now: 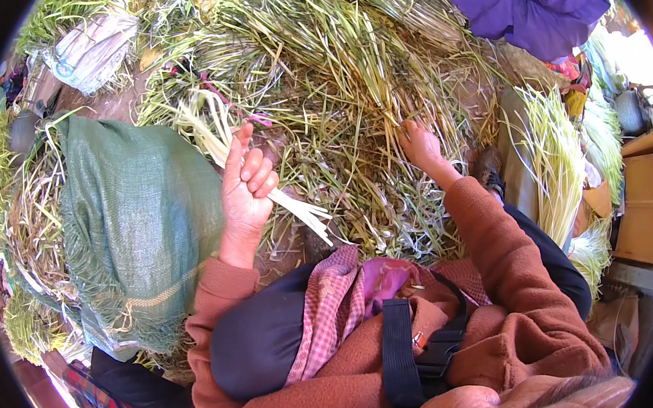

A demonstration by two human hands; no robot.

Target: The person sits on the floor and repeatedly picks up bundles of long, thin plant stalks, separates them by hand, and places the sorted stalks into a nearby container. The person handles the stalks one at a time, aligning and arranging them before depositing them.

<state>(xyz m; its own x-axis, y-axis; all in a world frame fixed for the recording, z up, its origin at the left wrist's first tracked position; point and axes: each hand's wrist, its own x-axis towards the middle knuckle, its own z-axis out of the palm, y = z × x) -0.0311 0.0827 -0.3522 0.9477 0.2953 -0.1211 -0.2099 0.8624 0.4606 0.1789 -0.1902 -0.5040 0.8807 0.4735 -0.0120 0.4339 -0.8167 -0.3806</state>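
My left hand (250, 181) is closed around a small bundle of pale, leafy stalks (298, 206); their white ends point down to the right and their leafy tops up to the left. Among the long green and yellowed stalks of the large heap (350, 70), my right hand (420, 142) has its fingertips on a few strands. Whether it grips them is hard to tell. Loose trimmings (353, 173) lie between my two hands.
A green woven sack (143, 218) stands at the left. Bundled pale stalks (556, 157) lean by a board at the right. Another person's purple garment (547, 8) is at the upper right, and a plaid sleeve (106, 405) at the lower left.
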